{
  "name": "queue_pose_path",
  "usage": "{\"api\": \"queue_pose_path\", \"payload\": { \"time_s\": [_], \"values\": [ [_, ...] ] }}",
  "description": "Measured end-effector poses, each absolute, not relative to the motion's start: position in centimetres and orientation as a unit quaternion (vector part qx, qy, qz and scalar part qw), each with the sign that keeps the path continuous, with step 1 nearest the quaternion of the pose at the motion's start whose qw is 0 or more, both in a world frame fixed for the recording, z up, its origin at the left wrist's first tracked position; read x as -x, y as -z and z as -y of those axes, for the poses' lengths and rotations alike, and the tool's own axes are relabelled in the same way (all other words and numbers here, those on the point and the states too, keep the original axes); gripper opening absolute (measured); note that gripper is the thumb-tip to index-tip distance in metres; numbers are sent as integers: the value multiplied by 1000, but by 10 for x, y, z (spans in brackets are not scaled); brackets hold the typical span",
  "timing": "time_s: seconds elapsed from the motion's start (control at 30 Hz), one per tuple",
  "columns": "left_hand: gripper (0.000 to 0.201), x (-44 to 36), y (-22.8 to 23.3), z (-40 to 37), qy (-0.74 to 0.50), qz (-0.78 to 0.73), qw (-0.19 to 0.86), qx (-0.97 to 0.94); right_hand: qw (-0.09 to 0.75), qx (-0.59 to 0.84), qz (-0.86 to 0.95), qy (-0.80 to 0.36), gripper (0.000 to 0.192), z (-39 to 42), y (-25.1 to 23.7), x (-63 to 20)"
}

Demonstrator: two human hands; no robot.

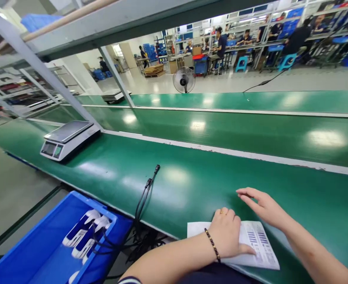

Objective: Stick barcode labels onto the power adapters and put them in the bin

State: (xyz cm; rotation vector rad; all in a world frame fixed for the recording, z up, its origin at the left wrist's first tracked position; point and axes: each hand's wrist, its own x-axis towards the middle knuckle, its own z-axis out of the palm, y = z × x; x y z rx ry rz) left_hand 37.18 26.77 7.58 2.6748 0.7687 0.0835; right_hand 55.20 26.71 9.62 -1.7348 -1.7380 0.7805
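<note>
1. At the far left, a blue bin [43, 252] is sitting below the bench edge, carrying white and blue packaged pieces [85, 234] lying side by side; nothing is touching them.
2. Up on the green bench [191, 177], a digital scale [69, 139] is standing with its platter bare, well apart from you.
3. A black cable [146, 189] is trailing over the bench edge between the bin and your arms, its plug end lying loose on the green surface.
4. Your left hand [227, 232], wearing a bead bracelet and a ring, is pressing down flat on a printed label sheet [258, 246] at the near edge of the bench, fingers curled loosely, grasping nothing.
5. Your right hand [262, 207] is hovering open just beyond the sheet's far edge, fingers spread and released, holding nothing.
6. The sheet is looking whole as far as can be told, with rows of printed labels showing on its right half; judging by that, the work on it is only beginning, and the scale and the bin's contents are lying untouched.
7. Across the aisle, a floor fan [184, 79] is standing and other people are sitting at distant benches.
</note>
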Motion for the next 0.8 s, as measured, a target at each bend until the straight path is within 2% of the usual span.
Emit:
{"api": "queue_pose_path", "payload": {
  "time_s": [0.1,0.17,0.27,0.4,0.47,0.7,0.8],
  "values": [
    [44,-390,-69,-271,22,-292,164,-942,265,654,639,-306,36,-247,-81,-563],
    [28,-391,-71,-277,33,-292,188,-937,241,644,648,-327,35,-237,-76,-566],
    [17,-385,-77,-288,38,-304,237,-922,188,622,668,-362,31,-233,-78,-563],
    [13,-376,-82,-305,38,-321,255,-911,100,618,696,-352,20,-240,-87,-548],
    [12,-372,-82,-313,42,-318,258,-911,69,625,701,-335,21,-245,-89,-541],
    [17,-370,-75,-326,70,-277,268,-920,94,601,731,-309,10,-250,-82,-534],
    [17,-369,-75,-329,80,-255,265,-926,80,609,747,-255,14,-249,-80,-530]
  ]
}}
